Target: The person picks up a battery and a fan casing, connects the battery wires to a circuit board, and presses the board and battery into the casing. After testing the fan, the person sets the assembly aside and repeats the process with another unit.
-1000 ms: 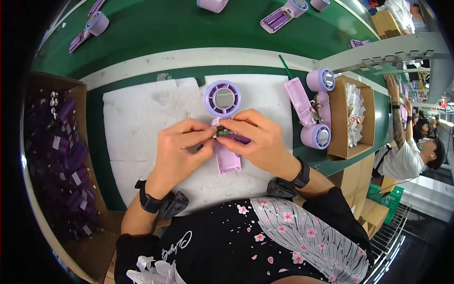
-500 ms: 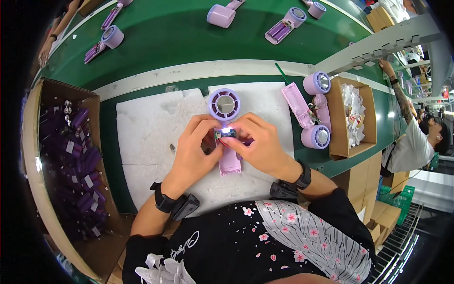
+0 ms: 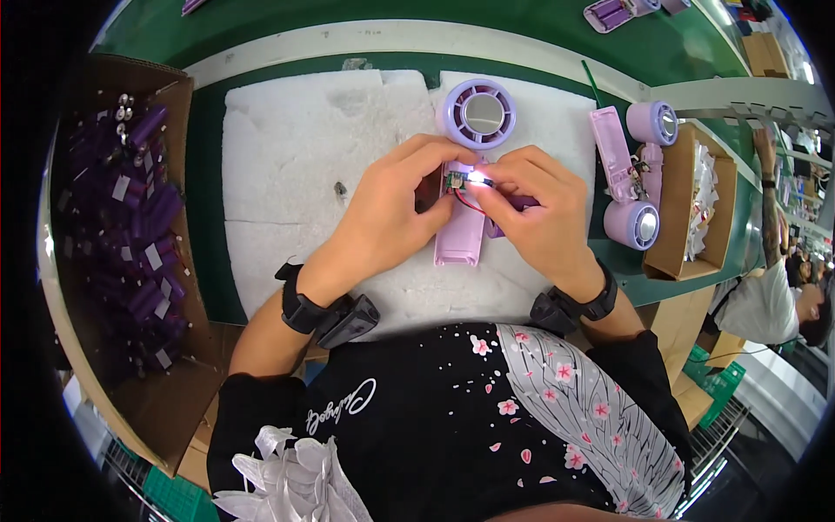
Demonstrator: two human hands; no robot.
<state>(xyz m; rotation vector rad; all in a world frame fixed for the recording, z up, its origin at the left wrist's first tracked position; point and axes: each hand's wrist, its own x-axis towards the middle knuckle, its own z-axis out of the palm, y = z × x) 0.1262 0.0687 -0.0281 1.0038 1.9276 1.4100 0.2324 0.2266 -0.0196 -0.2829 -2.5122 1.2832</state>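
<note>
A lilac handheld fan lies on the white foam sheet, its round head (image 3: 478, 113) toward the far side and its open pink handle (image 3: 461, 239) toward me. At the handle's upper end sits a small green circuit board (image 3: 455, 182) with a bright white light lit on it. My left hand (image 3: 396, 204) is closed around the handle's left side, beside the board. The fingers of my right hand (image 3: 548, 204) pinch the board's right end by the light. A red wire (image 3: 470, 204) loops below, and a purple battery cell (image 3: 524, 202) shows partly under my right hand.
To the left stands a cardboard box (image 3: 196, 365) of purple battery cells. On the right lie more lilac fans (image 3: 632, 224), an open pink handle shell (image 3: 612, 152) and a box (image 3: 726, 222) of white pieces. Beyond a pale rail (image 3: 383, 39), fan parts (image 3: 609, 15) rest on a green surface.
The view has shifted, so the bench sits higher and further right. My right fingers have moved slightly apart from the left, showing more of the board and the red wire.
</note>
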